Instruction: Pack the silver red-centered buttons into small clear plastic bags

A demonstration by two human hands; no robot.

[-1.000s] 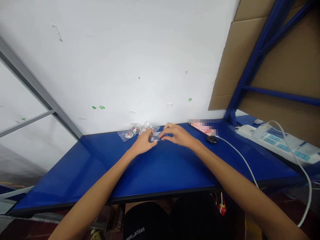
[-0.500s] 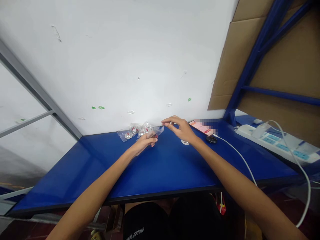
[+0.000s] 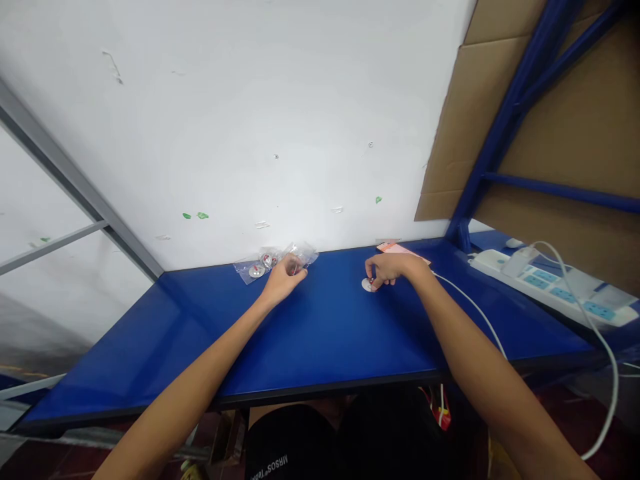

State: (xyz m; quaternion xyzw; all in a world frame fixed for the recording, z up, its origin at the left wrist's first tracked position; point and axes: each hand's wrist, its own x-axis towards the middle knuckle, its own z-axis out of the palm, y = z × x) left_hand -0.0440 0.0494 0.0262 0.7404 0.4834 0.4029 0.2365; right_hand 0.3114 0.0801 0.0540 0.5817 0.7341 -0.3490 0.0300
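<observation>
My left hand point(image 3: 285, 279) is at the back edge of the blue table, fingers curled on a clear plastic bag point(image 3: 306, 253); something dark red shows between its fingers. Beside it lie more clear bags, one holding a round whitish disc point(image 3: 257, 271) with a red mark, another a shiny round piece point(image 3: 267, 259) with red on it. My right hand point(image 3: 387, 268) reaches down to the right, thumb and fingers pinching at a white disc point(image 3: 367, 285) with a small red part. The disc rests on the table, partly hidden by the fingers.
Behind my right hand lies a phone point(image 3: 400, 249), a white cable point(image 3: 475, 307) running from it. A white power strip point(image 3: 555, 285) sits at the right. The blue table point(image 3: 320, 347) meets a white wall point(image 3: 300, 100); a blue metal frame point(image 3: 493, 140) rises at right.
My right hand has come down and right from beside the bag to the white disc. My left hand has drawn back slightly left with the bag, lower among the other bags.
</observation>
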